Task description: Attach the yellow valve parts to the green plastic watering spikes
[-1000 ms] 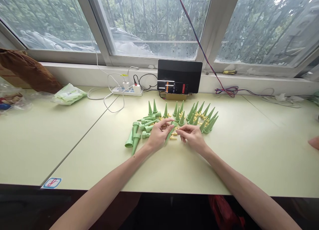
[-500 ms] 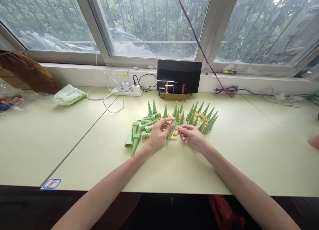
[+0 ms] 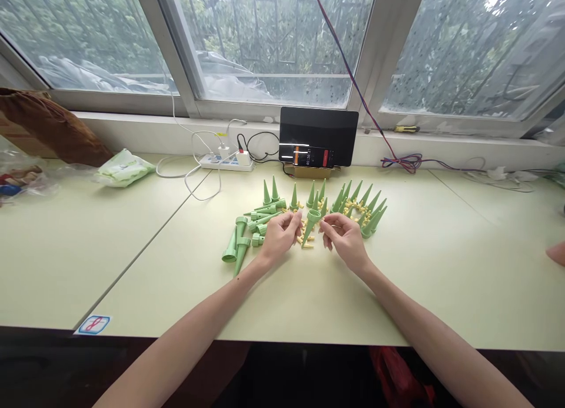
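Observation:
A green plastic watering spike [image 3: 312,220] is tilted between my hands, its open cup up and its tip pointing down to the left. My right hand [image 3: 344,234] is closed, with its fingertips at the cup's right side. Just left of the spike, my left hand [image 3: 281,236] has thumb and fingers pressed together, apart from the cup; whatever is in them is hidden. Small yellow plastic pieces [image 3: 308,246] lie beneath and behind the spike. Several green spikes [image 3: 241,255] lie to the left of my left hand, while others [image 3: 374,219] stand tip up beyond my right hand.
Behind the spikes, a black tablet [image 3: 318,131] leans by the window with a phone [image 3: 311,156] before it. A power strip [image 3: 227,162] with white cables and a green-white packet [image 3: 125,168] are at left. Part of another person's hand [image 3: 556,253] shows at the right edge.
My left hand has come off the spike and drawn slightly left. The spike's cup now faces up toward me, beside my right fingertips. The right hand has shifted slightly right.

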`<state>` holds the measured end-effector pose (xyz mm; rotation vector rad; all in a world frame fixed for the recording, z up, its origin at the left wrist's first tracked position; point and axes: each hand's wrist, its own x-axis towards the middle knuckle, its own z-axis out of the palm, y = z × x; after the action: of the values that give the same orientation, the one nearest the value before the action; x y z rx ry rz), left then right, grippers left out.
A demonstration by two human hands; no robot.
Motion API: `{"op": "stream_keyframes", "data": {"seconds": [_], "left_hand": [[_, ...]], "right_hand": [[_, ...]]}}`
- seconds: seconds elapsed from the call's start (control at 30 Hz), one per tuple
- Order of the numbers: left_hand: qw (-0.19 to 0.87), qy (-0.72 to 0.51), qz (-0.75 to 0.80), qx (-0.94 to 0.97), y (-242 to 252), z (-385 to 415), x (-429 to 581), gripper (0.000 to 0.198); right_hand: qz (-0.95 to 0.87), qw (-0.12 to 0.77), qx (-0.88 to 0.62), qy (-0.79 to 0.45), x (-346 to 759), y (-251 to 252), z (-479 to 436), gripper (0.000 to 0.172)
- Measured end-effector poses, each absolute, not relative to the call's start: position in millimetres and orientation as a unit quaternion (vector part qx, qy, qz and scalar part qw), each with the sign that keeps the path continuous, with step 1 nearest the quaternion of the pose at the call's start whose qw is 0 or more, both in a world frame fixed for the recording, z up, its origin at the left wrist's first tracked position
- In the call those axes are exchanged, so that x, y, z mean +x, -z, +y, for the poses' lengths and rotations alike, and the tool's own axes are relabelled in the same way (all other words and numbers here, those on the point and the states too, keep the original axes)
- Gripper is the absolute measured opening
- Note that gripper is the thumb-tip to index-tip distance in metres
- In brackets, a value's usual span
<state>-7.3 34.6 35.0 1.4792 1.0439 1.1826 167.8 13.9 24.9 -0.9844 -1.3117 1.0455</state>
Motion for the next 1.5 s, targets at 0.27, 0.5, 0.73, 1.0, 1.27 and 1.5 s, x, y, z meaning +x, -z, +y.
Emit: {"op": "stream_keyframes", "data": {"seconds": [0.27,0.5,0.73,1.0,1.27,1.5], "left_hand": [[0.576,-0.413,0.416,0.570,-36,32,-6,0.067],[0.610,-0.386,0.412,0.556,-39,30,-6,0.065],[0.622,-0.387,0.379,0.565,-38,29,-7,0.060],[0.585,-0.412,0.355,0.601,-35,30,-10,0.046],[0.521,-0.425,0.349,0.653,-32,30,-13,0.036],[0.458,-0.445,0.340,0.691,-29,30,-11,0.038]], "right_hand": [[-0.651,0.546,-0.420,-0.320,168,-22,9,0.025],[-0.668,0.551,-0.423,-0.268,168,-22,8,0.020],[-0.658,0.553,-0.430,-0.276,167,-24,7,0.022],[-0.640,0.552,-0.423,-0.326,167,-25,6,0.024],[-0.591,0.551,-0.418,-0.416,167,-29,6,0.029],[-0.556,0.541,-0.425,-0.466,168,-29,9,0.032]]}}
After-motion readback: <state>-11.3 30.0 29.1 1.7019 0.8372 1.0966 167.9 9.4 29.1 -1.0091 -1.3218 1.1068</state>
